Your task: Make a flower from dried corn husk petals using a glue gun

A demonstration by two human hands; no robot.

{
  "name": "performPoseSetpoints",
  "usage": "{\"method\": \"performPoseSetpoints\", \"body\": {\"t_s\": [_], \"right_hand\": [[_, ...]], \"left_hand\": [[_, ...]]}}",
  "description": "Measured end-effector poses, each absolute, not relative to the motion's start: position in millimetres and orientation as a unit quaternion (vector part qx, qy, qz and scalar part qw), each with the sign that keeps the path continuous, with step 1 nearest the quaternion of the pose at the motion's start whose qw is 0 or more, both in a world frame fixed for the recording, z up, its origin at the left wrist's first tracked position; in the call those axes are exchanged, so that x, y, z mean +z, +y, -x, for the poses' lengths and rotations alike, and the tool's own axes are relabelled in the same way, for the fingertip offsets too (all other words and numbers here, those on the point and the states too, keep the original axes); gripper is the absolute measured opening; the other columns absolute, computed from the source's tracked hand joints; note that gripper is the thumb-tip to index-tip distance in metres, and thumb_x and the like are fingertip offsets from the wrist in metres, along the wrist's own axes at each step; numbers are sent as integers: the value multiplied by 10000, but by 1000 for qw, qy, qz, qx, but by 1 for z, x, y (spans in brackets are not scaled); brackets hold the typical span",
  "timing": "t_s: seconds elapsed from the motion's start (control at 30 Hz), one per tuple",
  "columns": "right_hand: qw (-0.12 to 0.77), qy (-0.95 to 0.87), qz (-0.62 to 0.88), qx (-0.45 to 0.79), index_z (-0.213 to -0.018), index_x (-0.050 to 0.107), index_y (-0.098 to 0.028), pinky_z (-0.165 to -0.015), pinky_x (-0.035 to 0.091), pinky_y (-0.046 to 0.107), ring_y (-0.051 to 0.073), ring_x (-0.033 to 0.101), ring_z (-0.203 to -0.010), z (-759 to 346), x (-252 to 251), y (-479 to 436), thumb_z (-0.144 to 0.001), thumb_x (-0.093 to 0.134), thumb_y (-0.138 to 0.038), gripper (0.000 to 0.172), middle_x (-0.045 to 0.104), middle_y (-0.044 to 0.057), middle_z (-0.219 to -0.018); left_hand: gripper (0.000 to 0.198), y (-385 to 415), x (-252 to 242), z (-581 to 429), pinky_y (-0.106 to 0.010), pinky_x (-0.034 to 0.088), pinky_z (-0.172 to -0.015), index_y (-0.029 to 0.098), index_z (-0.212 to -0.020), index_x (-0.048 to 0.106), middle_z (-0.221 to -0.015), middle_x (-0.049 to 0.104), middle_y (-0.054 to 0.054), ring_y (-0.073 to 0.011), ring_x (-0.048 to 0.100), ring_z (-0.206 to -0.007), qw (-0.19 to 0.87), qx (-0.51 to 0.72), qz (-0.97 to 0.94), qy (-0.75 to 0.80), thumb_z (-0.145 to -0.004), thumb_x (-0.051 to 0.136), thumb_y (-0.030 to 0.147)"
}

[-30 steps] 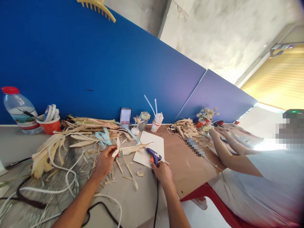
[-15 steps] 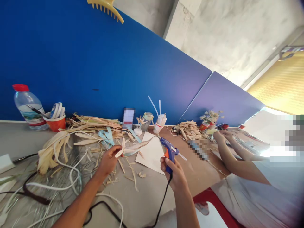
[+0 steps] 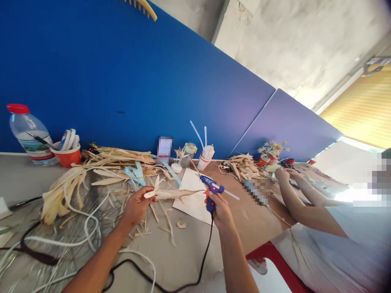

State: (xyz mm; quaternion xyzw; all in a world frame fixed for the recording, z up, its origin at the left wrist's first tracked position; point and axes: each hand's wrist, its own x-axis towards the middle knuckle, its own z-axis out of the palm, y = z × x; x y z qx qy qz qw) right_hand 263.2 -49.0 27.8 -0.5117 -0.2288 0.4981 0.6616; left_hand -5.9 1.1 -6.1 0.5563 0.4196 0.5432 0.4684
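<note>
Pinched in my left hand [image 3: 139,205] is a pale corn husk piece [image 3: 174,194], its long strip stretching right toward the glue gun. My right hand [image 3: 222,209] is wrapped round the handle of a blue hot glue gun [image 3: 212,185] with an orange trigger. A clear glue stick [image 3: 232,195] juts from the gun's back, and a black cord hangs from its handle. The gun's nozzle points left, above the strip's far end; whether the two touch I cannot tell. Beneath them lies a sheet of white paper [image 3: 191,207].
Dried husks [image 3: 122,155] and scraps lie left of the paper. White and black cables cross the front left. A water bottle [image 3: 32,138], an orange cup [image 3: 67,156] and a white cup with glue sticks [image 3: 204,162] stand along the blue partition. A co-worker's arms [image 3: 302,191] are at right.
The glue gun has turned and dropped slightly left, its nozzle now pointing left. The husk strip hangs lower and straighter. My left hand has shifted slightly left.
</note>
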Motion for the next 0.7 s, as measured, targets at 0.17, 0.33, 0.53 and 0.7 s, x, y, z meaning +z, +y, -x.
{"method": "performPoseSetpoints", "body": {"t_s": [0.17, 0.33, 0.53, 0.7], "right_hand": [[616, -242, 428, 615, -814, 615, -149, -435, 379, 222, 77, 405, -419, -268, 30, -41, -677, 654, -339, 237, 505, -32, -559], [640, -263, 345, 634, -961, 628, -182, -493, 397, 227, 72, 406, -479, -264, 24, -38, -693, 596, -344, 314, 617, 38, -849], [653, -297, 291, 634, -995, 646, -207, -493, 382, 216, 53, 339, -466, -253, 38, -28, -709, 572, -353, 329, 614, 72, -1041], [581, -365, 320, 653, -855, 677, -164, -446, 311, 209, 20, 214, -406, -233, 50, -21, -659, 631, -414, 321, 644, 88, -997]], "left_hand": [[226, 0, -4, 5, -271, 437, -607, 177, -789, 622, -558, 627, 14, -164, 583, -584, 476, 551, -539, 424, -662, 625, 364], [224, 0, -4, 6, -261, 431, -579, 174, -785, 625, -567, 631, 12, -156, 574, -571, 472, 554, -536, 427, -662, 643, 360], [158, 1, -8, 7, -261, 435, -620, 179, -770, 633, -607, 624, 13, -156, 575, -610, 463, 551, -557, 415, -695, 625, 319], [90, 0, -3, 10, -257, 425, -637, 191, -707, 637, -634, 621, 14, -154, 563, -634, 444, 539, -579, 421, -692, 611, 276]]}}
